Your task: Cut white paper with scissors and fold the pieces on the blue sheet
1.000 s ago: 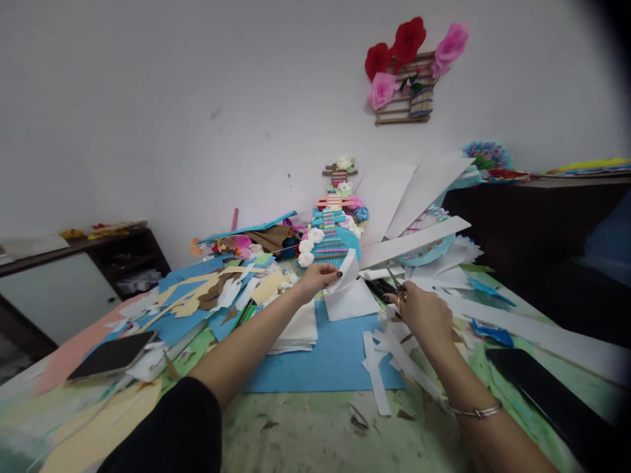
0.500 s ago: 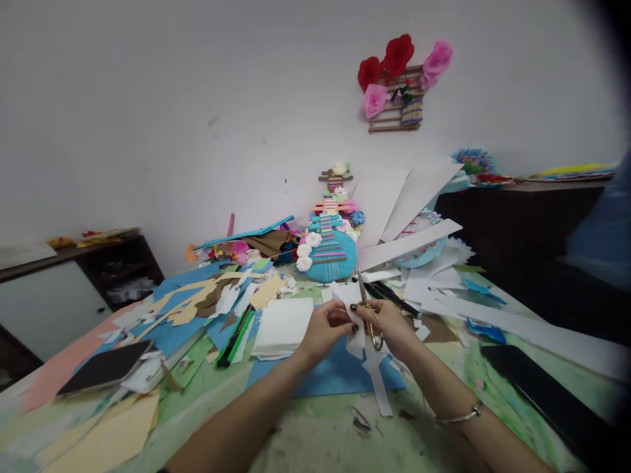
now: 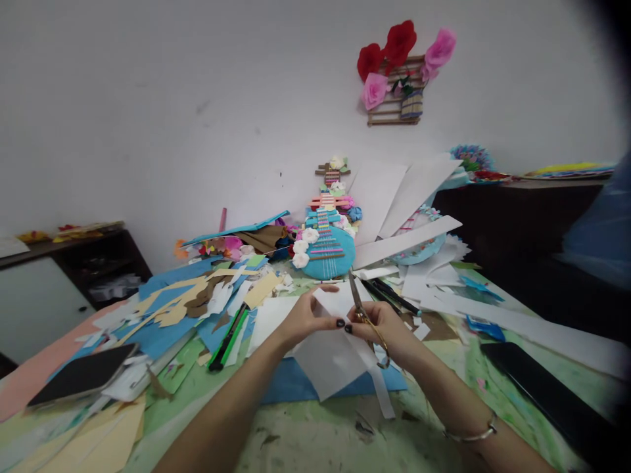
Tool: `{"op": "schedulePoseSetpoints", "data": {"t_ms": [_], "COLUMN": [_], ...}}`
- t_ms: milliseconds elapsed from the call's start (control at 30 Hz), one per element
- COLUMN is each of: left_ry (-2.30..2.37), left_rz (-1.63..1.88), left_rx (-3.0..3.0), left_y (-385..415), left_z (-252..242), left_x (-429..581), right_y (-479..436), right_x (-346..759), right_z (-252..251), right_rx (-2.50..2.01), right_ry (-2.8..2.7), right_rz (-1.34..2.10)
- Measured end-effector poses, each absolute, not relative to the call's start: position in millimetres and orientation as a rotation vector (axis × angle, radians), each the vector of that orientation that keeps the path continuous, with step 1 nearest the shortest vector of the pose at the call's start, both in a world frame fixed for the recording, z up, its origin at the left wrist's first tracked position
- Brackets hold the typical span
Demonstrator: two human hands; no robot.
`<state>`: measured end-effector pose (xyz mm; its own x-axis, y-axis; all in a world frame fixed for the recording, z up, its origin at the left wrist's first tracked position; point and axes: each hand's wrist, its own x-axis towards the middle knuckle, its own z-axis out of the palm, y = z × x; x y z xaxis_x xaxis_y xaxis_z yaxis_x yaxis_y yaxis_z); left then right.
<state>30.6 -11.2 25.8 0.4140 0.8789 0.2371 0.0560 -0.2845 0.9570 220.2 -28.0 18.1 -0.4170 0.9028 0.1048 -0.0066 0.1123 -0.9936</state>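
My left hand (image 3: 308,316) pinches the top edge of a white sheet of paper (image 3: 331,355), which hangs down in front of me above the blue paper (image 3: 290,389) on the table. My right hand (image 3: 387,330) is wrapped round the gold handles of a pair of scissors (image 3: 363,316). The blades point up and away, right beside the sheet's upper edge. Both hands are close together, fingertips almost touching. A bracelet (image 3: 470,433) sits on my right wrist.
Paper scraps, white strips (image 3: 517,322) and blue cut-outs (image 3: 172,309) litter the table. A green utility knife (image 3: 227,338) lies left of my hands, a dark phone (image 3: 81,378) at far left, a black slab (image 3: 547,394) at right. A blue paper guitar (image 3: 325,246) leans on the wall.
My left hand picked the white sheet off the pile and brought it toward me. My right hand took up the scissors and met it at the sheet's top edge.
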Motion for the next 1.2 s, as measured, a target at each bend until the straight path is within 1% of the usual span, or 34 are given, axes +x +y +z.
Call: {"op": "schedulePoseSetpoints", "data": {"t_ms": [67,133,333,433,600,733,867,967,1033,1200], "left_ry": [0.828,0.837,0.967,1.023,1.039,1.034,0.991,0.985,0.980,0.942], "left_rz": [0.830,0.781,0.931,1.083,1.291,1.433,1.394,1.323,1.330,1.404], "left_rx": [1.662,1.629,1.411,1.364,1.336,1.325,1.259,1.194,1.168,1.127], "left_y": [-11,-11,-7,-1,10,14,10,6,4,5], "left_z": [27,27,24,23,18,16,19,21,22,22], "left_x": [27,26,24,18,11,9,10,12,13,14], "right_y": [-30,-29,-18,-15,-23,-25,-16,-15,-19,-34], "right_x": [218,217,223,230,234,233,234,234,233,231], "right_z": [17,17,17,16,23,25,15,12,17,35], "right_rx": [-0.919,-0.942,-1.068,-1.018,-0.763,-0.650,-0.759,-0.767,-0.698,-0.580], "right_ry": [-1.620,-1.629,-1.520,-1.421,-1.415,-1.546,-1.757,-1.763,-1.722,-1.732], "right_rz": [1.413,1.379,1.323,1.283,1.529,1.701,1.667,1.813,1.895,1.854]}}
